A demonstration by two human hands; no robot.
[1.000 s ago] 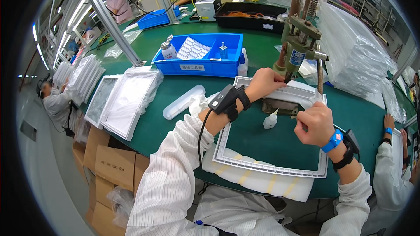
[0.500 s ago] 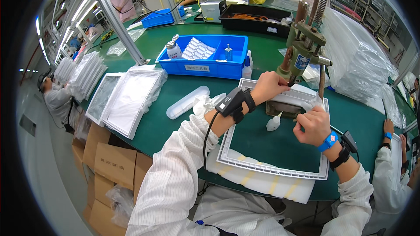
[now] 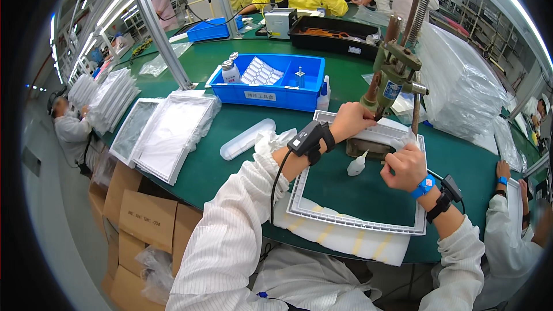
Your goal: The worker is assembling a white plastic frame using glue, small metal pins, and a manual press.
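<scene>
A white rectangular frame [image 3: 356,223] lies on the green table, its far side running under a green hand press [image 3: 390,87]. My left hand [image 3: 351,122] is pinched at the press's dark lower tip, over the frame's far side; anything between its fingertips is too small to make out. Curled beside the frame's right side, my right hand [image 3: 404,168] grips a crumpled white wipe [image 3: 406,139] that sticks up from its fingers. Inside the frame, a small white dropper bottle [image 3: 356,165] stands in front of the press base [image 3: 368,149]. White foam [image 3: 345,237] sticks out beneath the near side.
A blue tray [image 3: 253,95] with bottles and a label sheet stands behind. A clear plastic case [image 3: 247,139] lies left of the frame. More white frames [image 3: 173,132] rest at the left; wrapped stacks [image 3: 461,80] rise at the right. Cardboard boxes [image 3: 147,219] stand below. Co-workers sit around.
The whole view has shifted slightly. Both hands keep nearly the same places, the left at the press tip and the right with the wipe.
</scene>
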